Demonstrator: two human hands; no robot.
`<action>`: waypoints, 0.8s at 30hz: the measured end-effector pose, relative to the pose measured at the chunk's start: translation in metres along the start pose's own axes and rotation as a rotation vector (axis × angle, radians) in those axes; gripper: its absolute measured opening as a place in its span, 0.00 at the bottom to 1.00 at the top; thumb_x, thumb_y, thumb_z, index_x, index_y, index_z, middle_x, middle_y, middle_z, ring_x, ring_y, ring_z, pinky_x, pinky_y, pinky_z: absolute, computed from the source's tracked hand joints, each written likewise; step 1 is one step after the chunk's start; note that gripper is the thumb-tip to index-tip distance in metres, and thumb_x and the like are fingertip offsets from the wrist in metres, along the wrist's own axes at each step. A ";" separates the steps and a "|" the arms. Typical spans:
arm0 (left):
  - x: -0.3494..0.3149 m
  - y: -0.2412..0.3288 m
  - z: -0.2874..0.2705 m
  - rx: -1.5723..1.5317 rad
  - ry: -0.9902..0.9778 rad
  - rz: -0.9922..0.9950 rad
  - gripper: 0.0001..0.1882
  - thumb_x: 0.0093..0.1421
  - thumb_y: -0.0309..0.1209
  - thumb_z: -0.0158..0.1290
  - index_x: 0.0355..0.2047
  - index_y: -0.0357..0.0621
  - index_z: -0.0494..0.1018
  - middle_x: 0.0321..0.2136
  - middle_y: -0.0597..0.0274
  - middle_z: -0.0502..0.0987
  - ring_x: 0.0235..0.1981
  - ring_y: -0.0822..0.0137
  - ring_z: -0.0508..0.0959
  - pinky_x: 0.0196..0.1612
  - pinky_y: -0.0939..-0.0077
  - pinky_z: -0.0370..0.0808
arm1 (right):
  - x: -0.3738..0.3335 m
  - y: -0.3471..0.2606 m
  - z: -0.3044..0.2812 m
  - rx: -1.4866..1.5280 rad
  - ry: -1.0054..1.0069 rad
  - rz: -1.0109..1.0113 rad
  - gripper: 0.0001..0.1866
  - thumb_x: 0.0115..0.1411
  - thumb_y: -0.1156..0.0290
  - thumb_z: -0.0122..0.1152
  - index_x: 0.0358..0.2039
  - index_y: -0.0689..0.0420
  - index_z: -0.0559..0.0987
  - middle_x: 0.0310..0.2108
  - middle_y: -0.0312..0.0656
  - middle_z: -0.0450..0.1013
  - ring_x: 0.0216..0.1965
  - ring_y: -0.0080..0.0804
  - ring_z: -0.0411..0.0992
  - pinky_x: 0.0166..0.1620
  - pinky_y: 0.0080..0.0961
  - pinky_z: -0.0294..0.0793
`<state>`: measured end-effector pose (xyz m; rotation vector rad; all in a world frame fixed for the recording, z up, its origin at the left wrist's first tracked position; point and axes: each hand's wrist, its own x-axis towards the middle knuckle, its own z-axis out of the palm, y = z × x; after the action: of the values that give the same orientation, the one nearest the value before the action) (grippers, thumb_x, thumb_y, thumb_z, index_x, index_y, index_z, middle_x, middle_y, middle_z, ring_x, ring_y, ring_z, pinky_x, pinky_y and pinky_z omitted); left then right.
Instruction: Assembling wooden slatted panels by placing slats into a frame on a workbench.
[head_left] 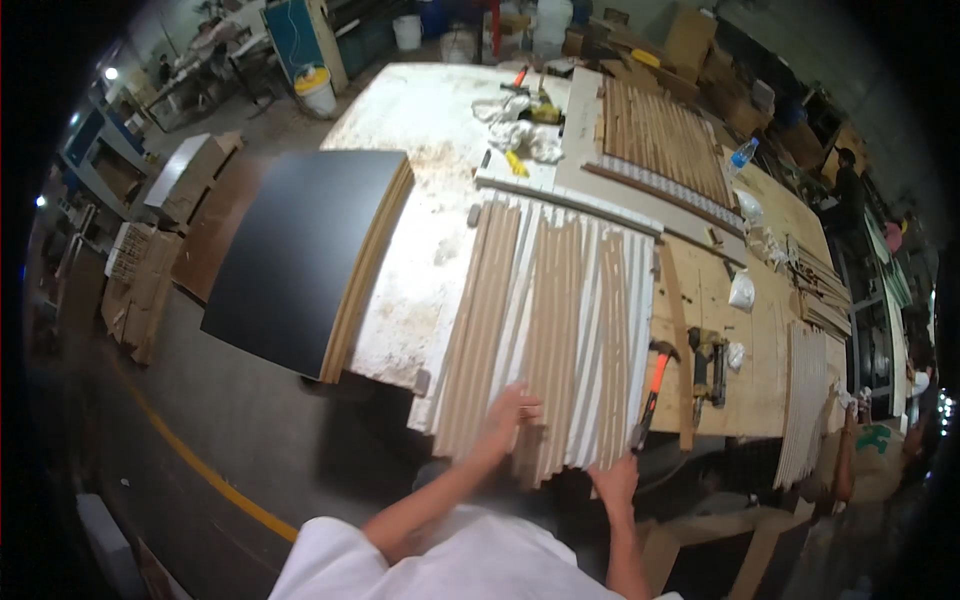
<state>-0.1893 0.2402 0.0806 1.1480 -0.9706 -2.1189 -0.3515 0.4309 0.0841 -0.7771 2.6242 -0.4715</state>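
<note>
Brown and white long strips (pixel 553 320) lie side by side on the near part of the worktable, their near ends sticking out toward me. My left hand (pixel 512 412) is over the brown strips near those ends, its fingers stretched to the right and slightly blurred. At the near right corner of the strips is my right hand (pixel 615 477); its fingers are partly hidden against the strip ends, so I cannot tell whether they grip. Just beyond it lies a claw hammer (pixel 656 385) with an orange and black handle.
A nail gun (pixel 709 367) lies right of the hammer, beside a long wooden batten (pixel 676 345). Dark panels (pixel 300 250) are stacked at the left. Farther back are a slatted wooden panel (pixel 660 145), white rags (pixel 525 138) and a plastic bottle (pixel 743 155). Another person's arm (pixel 846 455) shows at right.
</note>
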 end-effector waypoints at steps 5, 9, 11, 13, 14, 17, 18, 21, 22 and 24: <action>-0.057 0.065 -0.151 0.050 0.174 -0.034 0.34 0.65 0.56 0.37 0.54 0.34 0.62 0.35 0.51 0.78 0.33 0.68 0.78 0.39 0.75 0.75 | -0.003 -0.012 0.003 -0.254 -0.059 0.151 0.38 0.42 0.53 0.68 0.47 0.67 0.68 0.46 0.61 0.64 0.44 0.60 0.69 0.47 0.46 0.70; -0.072 0.109 -0.212 0.024 0.295 -0.044 0.37 0.64 0.58 0.37 0.55 0.33 0.61 0.36 0.49 0.77 0.34 0.67 0.78 0.39 0.76 0.75 | -0.013 -0.028 -0.014 -0.173 0.007 0.132 0.40 0.47 0.50 0.66 0.53 0.64 0.64 0.50 0.57 0.63 0.47 0.59 0.68 0.48 0.44 0.70; -0.069 0.123 -0.228 0.076 0.327 -0.003 0.36 0.65 0.57 0.37 0.54 0.32 0.61 0.36 0.49 0.77 0.34 0.66 0.78 0.39 0.76 0.75 | -0.038 -0.038 -0.001 -0.057 0.327 0.146 0.26 0.55 0.59 0.60 0.49 0.62 0.68 0.45 0.54 0.68 0.44 0.56 0.70 0.48 0.41 0.69; -0.062 0.132 -0.229 0.105 0.322 0.060 0.33 0.66 0.53 0.39 0.53 0.31 0.63 0.36 0.50 0.77 0.33 0.68 0.78 0.38 0.76 0.75 | -0.075 -0.051 0.030 0.266 0.253 0.085 0.09 0.58 0.71 0.57 0.33 0.65 0.74 0.25 0.45 0.73 0.28 0.34 0.73 0.34 0.28 0.73; -0.051 0.138 -0.228 0.127 0.309 0.059 0.33 0.66 0.53 0.39 0.53 0.31 0.63 0.36 0.50 0.77 0.33 0.68 0.78 0.38 0.76 0.75 | -0.098 -0.059 0.062 0.630 0.087 0.163 0.05 0.59 0.75 0.54 0.29 0.63 0.75 0.21 0.41 0.73 0.23 0.28 0.73 0.28 0.24 0.73; -0.011 0.153 -0.220 0.248 0.182 0.147 0.25 0.67 0.46 0.41 0.47 0.34 0.69 0.36 0.52 0.78 0.33 0.69 0.78 0.39 0.76 0.74 | -0.142 -0.136 0.107 1.277 -0.640 0.576 0.14 0.63 0.68 0.53 0.44 0.64 0.73 0.36 0.48 0.75 0.34 0.37 0.76 0.36 0.29 0.78; 0.009 0.155 -0.212 0.328 0.124 0.190 0.25 0.67 0.46 0.42 0.47 0.33 0.69 0.36 0.52 0.78 0.33 0.69 0.77 0.39 0.75 0.74 | -0.146 -0.152 0.124 1.434 -0.776 0.669 0.19 0.63 0.65 0.53 0.50 0.65 0.70 0.43 0.51 0.74 0.40 0.39 0.75 0.40 0.30 0.78; 0.068 0.152 -0.208 0.516 -0.030 0.275 0.24 0.67 0.44 0.43 0.46 0.32 0.70 0.34 0.55 0.78 0.33 0.69 0.77 0.37 0.76 0.73 | -0.151 -0.202 0.147 1.591 -0.681 0.636 0.23 0.66 0.64 0.49 0.57 0.61 0.62 0.55 0.50 0.65 0.50 0.39 0.69 0.51 0.34 0.72; 0.087 0.153 -0.207 0.558 -0.068 0.294 0.22 0.67 0.43 0.43 0.45 0.33 0.71 0.33 0.56 0.78 0.32 0.70 0.77 0.35 0.78 0.73 | -0.151 -0.205 0.164 1.659 -0.651 0.638 0.21 0.66 0.65 0.49 0.56 0.62 0.64 0.53 0.50 0.66 0.49 0.38 0.70 0.50 0.34 0.72; 0.118 0.148 -0.211 0.611 -0.075 0.250 0.23 0.66 0.44 0.44 0.43 0.32 0.71 0.32 0.56 0.78 0.30 0.69 0.77 0.34 0.77 0.73 | -0.149 -0.221 0.184 1.738 -0.526 0.725 0.20 0.66 0.66 0.49 0.54 0.64 0.66 0.51 0.49 0.68 0.48 0.36 0.70 0.50 0.32 0.73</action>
<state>-0.0486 -0.0052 0.0621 1.1405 -1.7739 -1.7178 -0.0562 0.3026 0.0497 0.5371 1.0373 -1.5561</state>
